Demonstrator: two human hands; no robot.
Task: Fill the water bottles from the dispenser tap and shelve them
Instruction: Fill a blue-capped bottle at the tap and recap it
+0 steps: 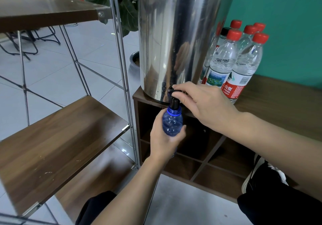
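A single head-worn wide-angle camera looks forward and steeply down, close in. The tall polished steel dispenser drum [181,38] fills the upper centre of the frame, the brown wood-topped metal-frame shelf [57,137] bends across the left, and the dark wooden cubby counter [278,102] sits at the right.

The bottle [172,121] under the tap [174,97] is see-through blue; the tap itself is black. The dispenser [176,38] is shiny silver steel. Behind it, clear bottles [233,62] wear red caps and red-and-white labels, one with a green landscape print. The wall [285,24] is teal. The shelves [57,144] and the cabinet [278,106] are dark brown woodgrain, the rack's rods [122,53] silver, the floor tiles [57,71] pale grey.
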